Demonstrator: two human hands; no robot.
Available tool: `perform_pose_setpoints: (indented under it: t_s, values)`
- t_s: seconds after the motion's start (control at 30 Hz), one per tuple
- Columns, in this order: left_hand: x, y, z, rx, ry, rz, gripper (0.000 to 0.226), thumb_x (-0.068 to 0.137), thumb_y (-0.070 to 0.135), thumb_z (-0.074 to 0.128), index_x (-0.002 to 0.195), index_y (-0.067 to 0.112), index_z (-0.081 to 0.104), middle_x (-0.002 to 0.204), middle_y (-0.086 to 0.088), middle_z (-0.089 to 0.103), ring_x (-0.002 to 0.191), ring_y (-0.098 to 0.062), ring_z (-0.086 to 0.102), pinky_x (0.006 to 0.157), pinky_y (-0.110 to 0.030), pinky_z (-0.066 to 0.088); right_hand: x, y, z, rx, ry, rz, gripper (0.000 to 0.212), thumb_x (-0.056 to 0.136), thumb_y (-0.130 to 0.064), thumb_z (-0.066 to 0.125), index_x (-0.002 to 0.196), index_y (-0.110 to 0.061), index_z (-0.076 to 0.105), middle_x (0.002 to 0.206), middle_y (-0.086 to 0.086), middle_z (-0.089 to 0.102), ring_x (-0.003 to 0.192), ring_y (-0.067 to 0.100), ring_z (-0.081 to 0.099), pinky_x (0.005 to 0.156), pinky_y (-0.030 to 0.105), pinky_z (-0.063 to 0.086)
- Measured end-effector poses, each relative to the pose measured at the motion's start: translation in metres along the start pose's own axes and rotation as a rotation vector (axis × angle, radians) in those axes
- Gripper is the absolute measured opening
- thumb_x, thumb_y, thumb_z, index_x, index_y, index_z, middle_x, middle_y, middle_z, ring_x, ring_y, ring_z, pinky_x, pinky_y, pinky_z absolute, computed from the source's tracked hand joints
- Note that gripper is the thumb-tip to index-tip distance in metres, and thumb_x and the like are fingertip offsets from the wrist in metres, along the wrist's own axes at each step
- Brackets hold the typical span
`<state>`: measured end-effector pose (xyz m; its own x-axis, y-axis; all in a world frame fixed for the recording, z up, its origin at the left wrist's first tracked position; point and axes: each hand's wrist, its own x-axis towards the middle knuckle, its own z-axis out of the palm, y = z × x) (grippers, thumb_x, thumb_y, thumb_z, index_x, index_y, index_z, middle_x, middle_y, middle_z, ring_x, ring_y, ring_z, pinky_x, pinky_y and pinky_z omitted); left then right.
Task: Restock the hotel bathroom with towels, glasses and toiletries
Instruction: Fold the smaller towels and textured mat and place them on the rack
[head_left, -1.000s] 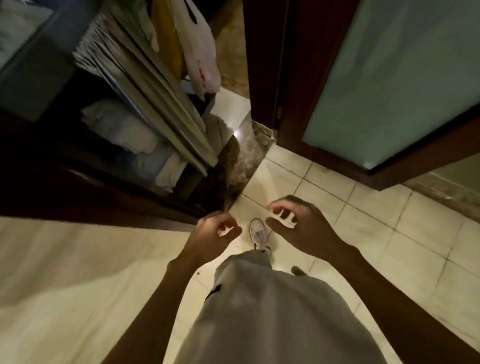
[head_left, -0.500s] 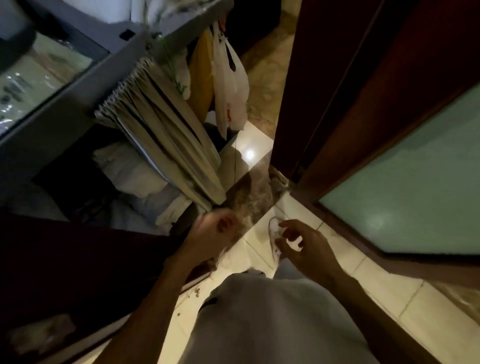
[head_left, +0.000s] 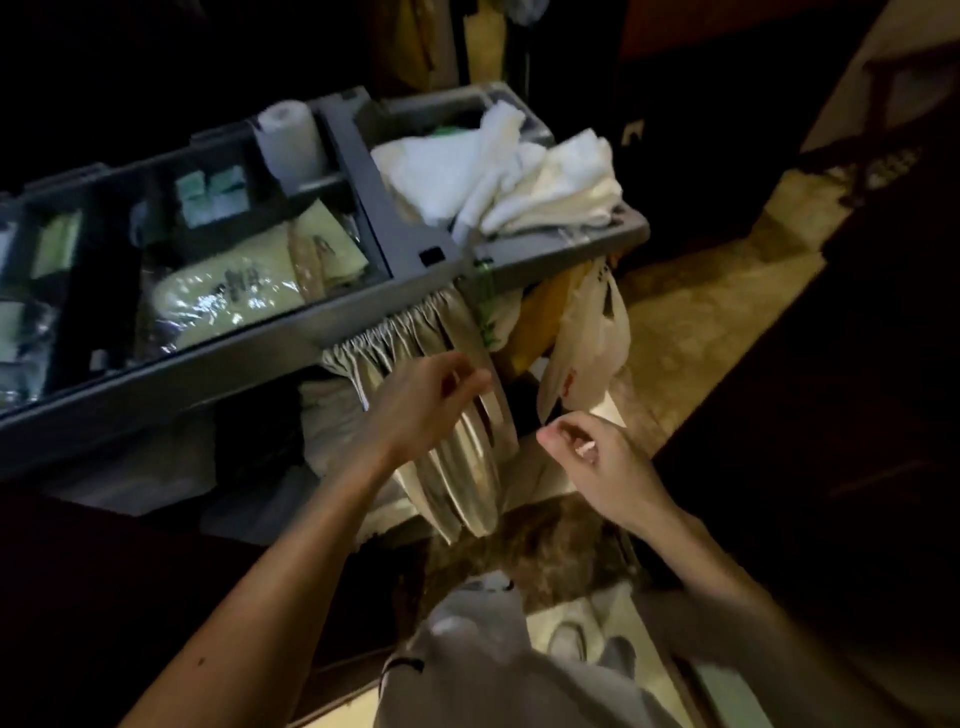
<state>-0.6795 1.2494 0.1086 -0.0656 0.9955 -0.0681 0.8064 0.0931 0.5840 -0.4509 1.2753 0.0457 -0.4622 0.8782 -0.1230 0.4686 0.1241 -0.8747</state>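
**Dim doorway, tiled floor (head_left: 680, 332): housekeeping cart (head_left: 208, 371) with two bare hands before it**

1. Left hand (head_left: 431, 400): raised in front of the cart's skirt, fingers loosely curled, thumb close to the fingertips. Nothing seen in its grasp; contact with the fabric behind it cannot be told.
2. Right hand (head_left: 597, 457): lower and to the right, apart from the left, fingers curled inward. A pale spot shows among them; whether it pinches anything cannot be told.
3. Pleated beige curtain (head_left: 395, 338): hangs from the cart's front edge, directly behind the left hand.
4. White plastic bag (head_left: 587, 343): hangs at the cart's right corner, above the right hand, beside a yellow bag (head_left: 545, 312).
5. White towels (head_left: 519, 176): loosely heaped in the right-hand compartment of the grey top tray, spilling over its rim.
6. Toilet roll (head_left: 285, 137): upright at the tray's rear divider.
7. Green sachets (head_left: 210, 195): in a small rear compartment, left of the roll.
8. Plastic-wrapped packs (head_left: 223, 291): lying in the large middle compartment.
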Motion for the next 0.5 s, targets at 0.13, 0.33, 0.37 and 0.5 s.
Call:
perform_pose_setpoints:
  t_s: [0.13,0.33,0.37,0.5]
  values:
    - [0.059,-0.016,-0.037,-0.039,0.120,-0.086,0.012,0.100,0.034,0.053,0.099,0.028,0.063,0.085,0.006,0.064,0.074,-0.007,0.062,0.067,-0.028,0.052,0.095,-0.030,-0.019,-0.019,0.030,-0.057,0.040,0.089,-0.063,0.051,0.117,-0.034,0.053,0.099,-0.013,0.062,0.093,0.006,0.061,0.082,0.030,0.051]
    - [0.189,-0.044,-0.074,-0.075,0.236,-0.200,0.023,0.098,0.034,0.060,0.096,0.014,0.071,0.090,-0.001,0.071,0.082,-0.017,0.066,0.072,-0.031,0.050,0.234,-0.071,-0.048,-0.180,0.228,-0.211,0.038,0.094,-0.048,0.055,0.121,-0.022,0.056,0.104,-0.008,0.060,0.098,0.009,0.057,0.080,0.027,0.045]
    - [0.212,-0.046,-0.081,-0.081,0.254,-0.227,0.025,0.098,0.033,0.060,0.096,0.010,0.072,0.090,-0.004,0.071,0.083,-0.020,0.066,0.072,-0.032,0.050,0.257,-0.074,-0.053,-0.184,0.236,-0.208,0.038,0.095,-0.047,0.055,0.123,-0.021,0.055,0.113,-0.004,0.059,0.103,0.011,0.055,0.084,0.029,0.046]
    - [0.288,-0.068,-0.090,-0.114,0.320,-0.382,0.033,0.097,0.028,0.059,0.086,0.000,0.072,0.082,-0.011,0.071,0.082,-0.025,0.065,0.070,-0.031,0.045,0.329,-0.083,-0.064,-0.308,0.289,-0.204,0.042,0.098,-0.041,0.052,0.133,-0.018,0.050,0.136,0.006,0.050,0.126,0.024,0.044,0.101,0.038,0.037]
